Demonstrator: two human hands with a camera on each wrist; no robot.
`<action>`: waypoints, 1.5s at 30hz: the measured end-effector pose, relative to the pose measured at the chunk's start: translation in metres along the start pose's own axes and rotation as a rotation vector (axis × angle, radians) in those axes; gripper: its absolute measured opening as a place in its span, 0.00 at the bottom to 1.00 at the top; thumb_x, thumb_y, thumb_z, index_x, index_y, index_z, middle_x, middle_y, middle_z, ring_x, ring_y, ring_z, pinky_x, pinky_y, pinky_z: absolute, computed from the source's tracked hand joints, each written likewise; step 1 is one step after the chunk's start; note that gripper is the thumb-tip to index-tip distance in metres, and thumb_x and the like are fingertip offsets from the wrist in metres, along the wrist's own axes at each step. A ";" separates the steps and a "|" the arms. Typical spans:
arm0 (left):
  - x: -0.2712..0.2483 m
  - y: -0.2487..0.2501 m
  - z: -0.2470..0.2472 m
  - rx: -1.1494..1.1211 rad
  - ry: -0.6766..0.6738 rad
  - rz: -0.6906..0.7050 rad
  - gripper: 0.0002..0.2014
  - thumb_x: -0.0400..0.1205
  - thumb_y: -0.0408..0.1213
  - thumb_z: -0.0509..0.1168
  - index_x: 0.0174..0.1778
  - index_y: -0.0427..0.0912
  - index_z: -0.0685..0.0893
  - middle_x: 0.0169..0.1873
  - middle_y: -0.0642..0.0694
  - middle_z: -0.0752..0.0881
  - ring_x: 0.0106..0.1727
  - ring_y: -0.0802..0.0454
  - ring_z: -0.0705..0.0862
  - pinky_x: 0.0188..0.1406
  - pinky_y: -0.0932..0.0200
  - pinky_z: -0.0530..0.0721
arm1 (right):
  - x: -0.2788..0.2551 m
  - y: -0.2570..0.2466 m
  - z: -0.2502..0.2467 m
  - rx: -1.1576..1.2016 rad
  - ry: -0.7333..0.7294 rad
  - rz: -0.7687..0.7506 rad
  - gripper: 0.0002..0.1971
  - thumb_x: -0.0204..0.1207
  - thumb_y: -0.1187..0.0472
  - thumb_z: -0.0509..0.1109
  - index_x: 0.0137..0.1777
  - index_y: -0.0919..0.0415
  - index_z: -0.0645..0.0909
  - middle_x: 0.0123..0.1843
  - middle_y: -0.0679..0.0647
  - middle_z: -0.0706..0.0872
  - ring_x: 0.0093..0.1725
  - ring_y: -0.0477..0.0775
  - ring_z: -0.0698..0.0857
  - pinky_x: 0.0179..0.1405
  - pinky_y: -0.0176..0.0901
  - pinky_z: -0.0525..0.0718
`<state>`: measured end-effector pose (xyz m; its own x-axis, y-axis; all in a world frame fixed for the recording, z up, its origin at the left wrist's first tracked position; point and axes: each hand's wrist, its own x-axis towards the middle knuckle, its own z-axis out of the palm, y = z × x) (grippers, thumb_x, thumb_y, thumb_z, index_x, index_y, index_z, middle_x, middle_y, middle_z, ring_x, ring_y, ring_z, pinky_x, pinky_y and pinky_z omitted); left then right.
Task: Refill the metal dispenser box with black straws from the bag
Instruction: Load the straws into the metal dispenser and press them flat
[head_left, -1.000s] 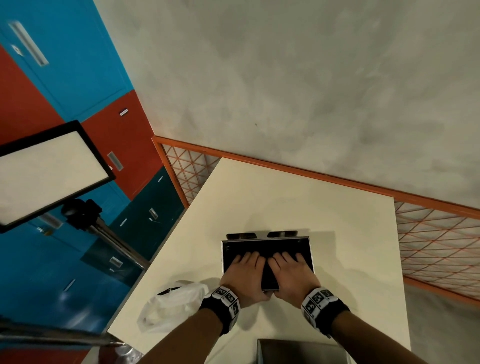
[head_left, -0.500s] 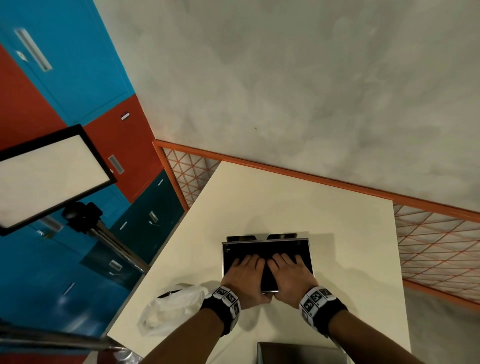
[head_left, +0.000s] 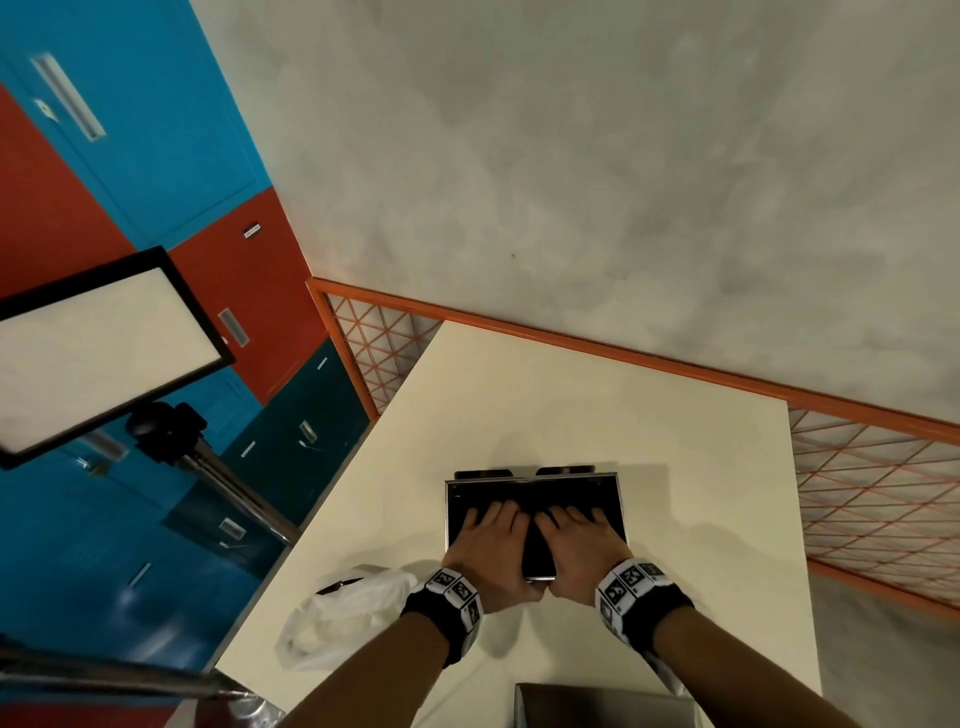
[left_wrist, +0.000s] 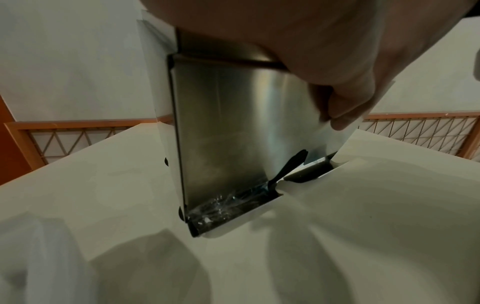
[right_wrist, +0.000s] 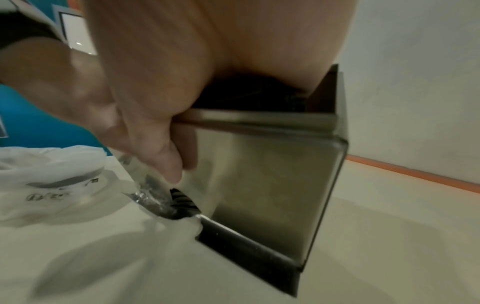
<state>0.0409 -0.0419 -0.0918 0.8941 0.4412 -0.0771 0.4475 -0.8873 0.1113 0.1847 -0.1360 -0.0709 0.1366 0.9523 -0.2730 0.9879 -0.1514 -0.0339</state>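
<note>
Nearest, at the bottom edge of the head view, a grey metal lid (head_left: 602, 706) lying flat on the tabletop (head_left: 519, 405). To its left, near the tabletop's left edge, a crumpled white bag (head_left: 343, 618), slack, a dark strip showing at its mouth. Just beyond the lid, two wrists in black bands with printed markers. Then the left hand (head_left: 488, 551) and right hand (head_left: 582, 545), side by side and almost touching, palms down over the open top of the box (head_left: 621, 499). Fingers spread and fairly straight, laid flat on the black straws (head_left: 467, 512) that fill the box; thumbs hooked down over the near wall, pressed against its outside face in both wrist views. Box upright on the tabletop, roughly mid-width, well apart from the bag. At its base, a low front tray with dark straw ends and clear wrap showing. Beyond, bare tabletop, then an orange rail (head_left: 623, 348) with lattice, then a grey wall. Far left, blue and red lockers (head_left: 156, 156) and a framed light panel (head_left: 88, 348) on a stand.
</note>
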 end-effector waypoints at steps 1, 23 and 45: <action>0.000 0.000 0.000 0.007 0.003 0.000 0.40 0.67 0.68 0.60 0.69 0.45 0.75 0.64 0.48 0.77 0.66 0.46 0.74 0.66 0.43 0.73 | -0.002 0.000 0.000 -0.002 0.015 -0.010 0.37 0.60 0.42 0.70 0.70 0.55 0.70 0.66 0.54 0.78 0.65 0.60 0.77 0.63 0.61 0.73; 0.006 -0.002 0.004 -0.051 -0.036 0.009 0.37 0.68 0.65 0.63 0.68 0.47 0.75 0.62 0.50 0.83 0.63 0.47 0.80 0.65 0.49 0.78 | 0.003 0.001 0.004 -0.030 0.003 -0.008 0.34 0.63 0.45 0.68 0.69 0.54 0.71 0.67 0.52 0.79 0.67 0.58 0.77 0.64 0.62 0.70; 0.006 -0.002 0.005 -0.010 -0.011 0.031 0.32 0.69 0.66 0.61 0.60 0.45 0.77 0.56 0.48 0.84 0.57 0.46 0.82 0.59 0.49 0.80 | -0.001 0.002 0.011 -0.021 0.136 -0.023 0.26 0.53 0.44 0.72 0.52 0.54 0.77 0.45 0.50 0.84 0.45 0.56 0.83 0.44 0.56 0.80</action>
<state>0.0454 -0.0380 -0.0972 0.9073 0.4121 -0.0839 0.4198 -0.8991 0.1238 0.1855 -0.1403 -0.0815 0.1210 0.9828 -0.1397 0.9920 -0.1248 -0.0186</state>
